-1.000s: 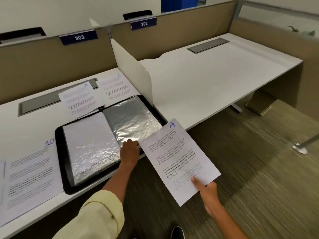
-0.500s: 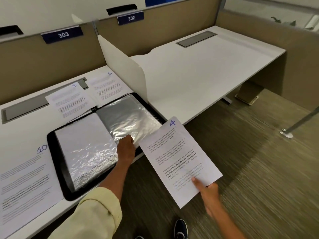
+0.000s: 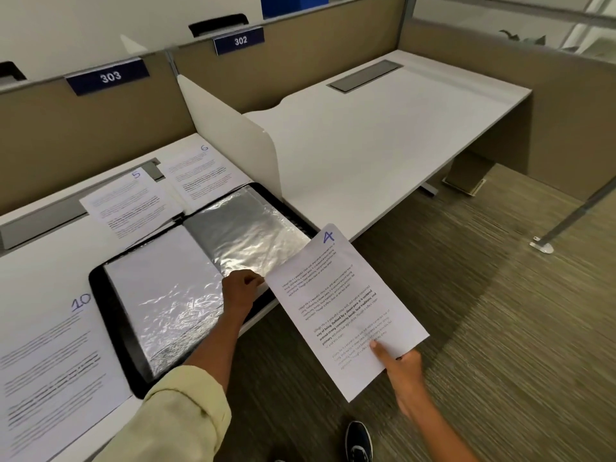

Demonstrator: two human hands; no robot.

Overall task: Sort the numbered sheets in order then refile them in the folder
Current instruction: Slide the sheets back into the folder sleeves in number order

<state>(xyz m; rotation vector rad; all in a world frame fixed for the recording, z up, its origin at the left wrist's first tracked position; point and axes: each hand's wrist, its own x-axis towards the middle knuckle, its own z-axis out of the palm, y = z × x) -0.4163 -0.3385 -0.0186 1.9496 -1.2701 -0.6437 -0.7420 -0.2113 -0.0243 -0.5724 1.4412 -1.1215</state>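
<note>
An open black folder point(image 3: 110, 315) with clear plastic sleeves lies on the desk marked 303. My left hand point(image 3: 238, 290) pinches the lower edge of the right-hand sleeve point(image 3: 253, 235). My right hand point(image 3: 401, 365) holds the sheet numbered 4 point(image 3: 343, 305) by its lower corner, thumb on top, out over the floor beside the desk edge. The sheet's top-left edge is close to my left hand. Sheet 5 point(image 3: 128, 203) and sheet 6 point(image 3: 203, 176) lie behind the folder. Sheet 10 point(image 3: 50, 365) lies to its left.
A white divider panel point(image 3: 233, 138) stands between this desk and the bare white desk marked 302 point(image 3: 383, 135). Tan partition walls run along the back. Carpeted floor point(image 3: 500, 328) and my shoe point(image 3: 358, 440) are below.
The view has shifted slightly. Both hands stay almost where they were, the left at the sleeve edge, the right holding sheet 4.
</note>
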